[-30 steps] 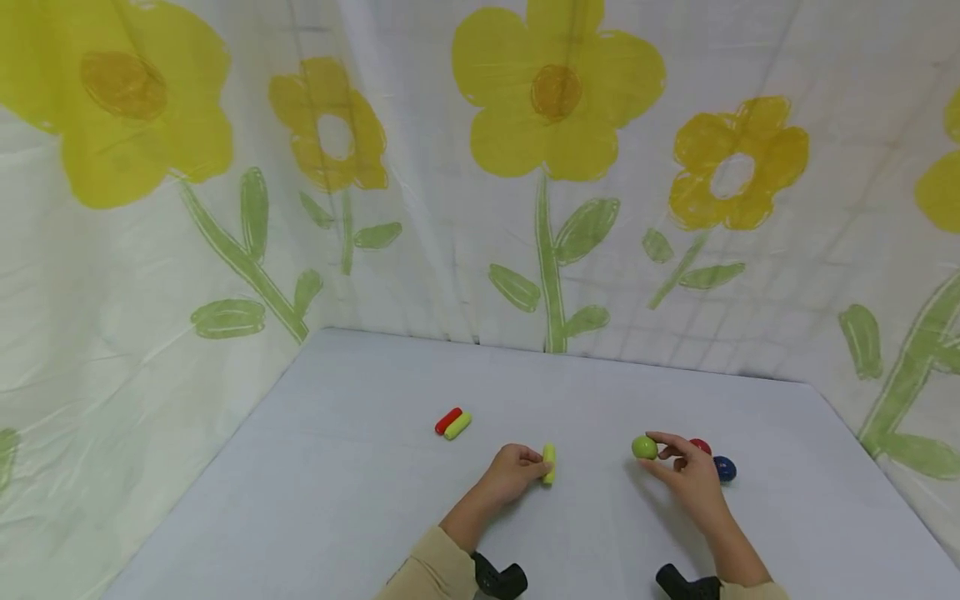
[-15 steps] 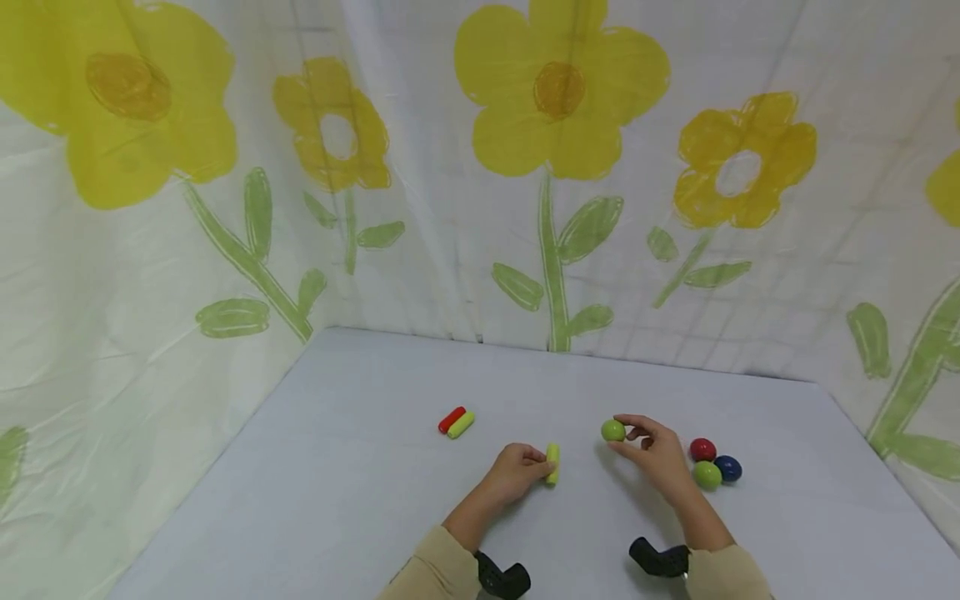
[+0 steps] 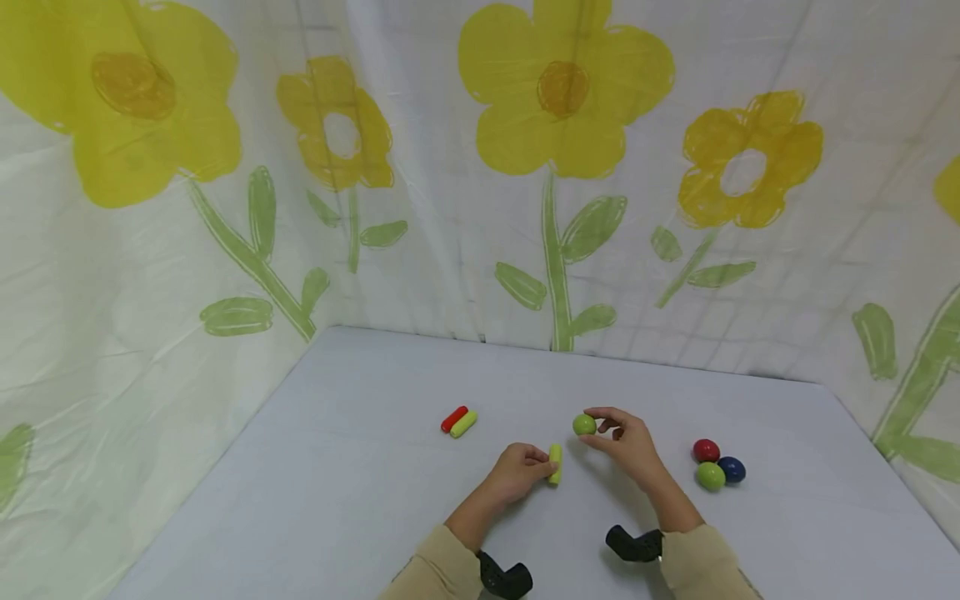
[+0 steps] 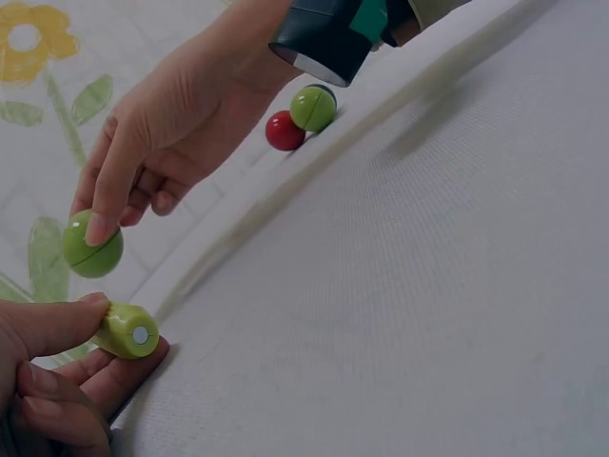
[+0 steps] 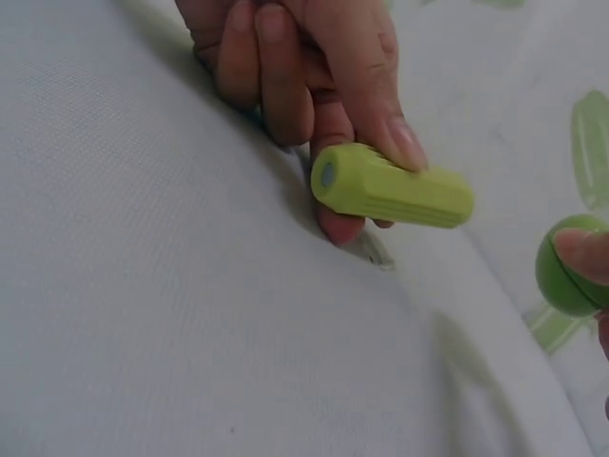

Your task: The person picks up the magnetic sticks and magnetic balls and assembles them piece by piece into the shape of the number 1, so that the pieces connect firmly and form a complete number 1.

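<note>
My left hand (image 3: 514,477) pinches a yellow-green stick (image 3: 555,464) between thumb and fingers, low over the table's middle. In the left wrist view a pale round spot marks the near end of the stick (image 4: 133,331). Up and to the right of it, my right hand (image 3: 628,446) pinches a green ball (image 3: 584,425) by thumb and fingertips. Ball and stick are apart. The right wrist view shows the ridged side of the stick (image 5: 400,188) and, at its right edge, part of the green ball (image 5: 571,271).
On the white table (image 3: 337,500), a red stick (image 3: 454,418) and a yellow-green stick (image 3: 464,424) lie side by side at the left. At the right sit a red ball (image 3: 706,451), a blue ball (image 3: 732,469) and another green ball (image 3: 711,477), close together. A flowered curtain (image 3: 435,250) hangs behind.
My right hand has carried the green ball leftward, away from the other balls and nearer the stick in my left hand. My left hand has stayed nearly in place.
</note>
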Motion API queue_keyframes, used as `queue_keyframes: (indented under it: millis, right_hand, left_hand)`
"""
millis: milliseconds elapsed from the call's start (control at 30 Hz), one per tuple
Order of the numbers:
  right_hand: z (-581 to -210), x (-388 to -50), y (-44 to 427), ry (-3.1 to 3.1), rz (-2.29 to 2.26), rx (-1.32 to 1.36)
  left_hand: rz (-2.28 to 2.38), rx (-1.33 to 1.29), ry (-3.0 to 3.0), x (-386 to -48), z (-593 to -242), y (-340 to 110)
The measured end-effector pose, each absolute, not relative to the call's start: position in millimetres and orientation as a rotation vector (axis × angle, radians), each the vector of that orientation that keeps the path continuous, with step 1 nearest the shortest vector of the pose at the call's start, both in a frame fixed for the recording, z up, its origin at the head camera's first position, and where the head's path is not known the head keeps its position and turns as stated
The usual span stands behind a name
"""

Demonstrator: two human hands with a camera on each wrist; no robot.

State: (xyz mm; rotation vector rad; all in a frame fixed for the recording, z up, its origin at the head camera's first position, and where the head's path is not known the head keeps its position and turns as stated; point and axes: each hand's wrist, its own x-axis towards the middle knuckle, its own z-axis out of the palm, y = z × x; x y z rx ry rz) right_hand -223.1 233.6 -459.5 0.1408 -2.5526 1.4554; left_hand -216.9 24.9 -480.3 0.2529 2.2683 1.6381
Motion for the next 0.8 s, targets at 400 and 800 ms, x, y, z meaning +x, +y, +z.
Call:
queue_keyframes:
  millis: [400,800]
  right_hand:
    - [-463,-231,215,-2.597,1.477,0.178]
    - [-465,-234,208,-2.616,1.509,0.256]
  left_hand:
    - [1.642,0.251,2.231,-217,-478,25]
    - [1.653,0.267,2.224,-217,-478,24]
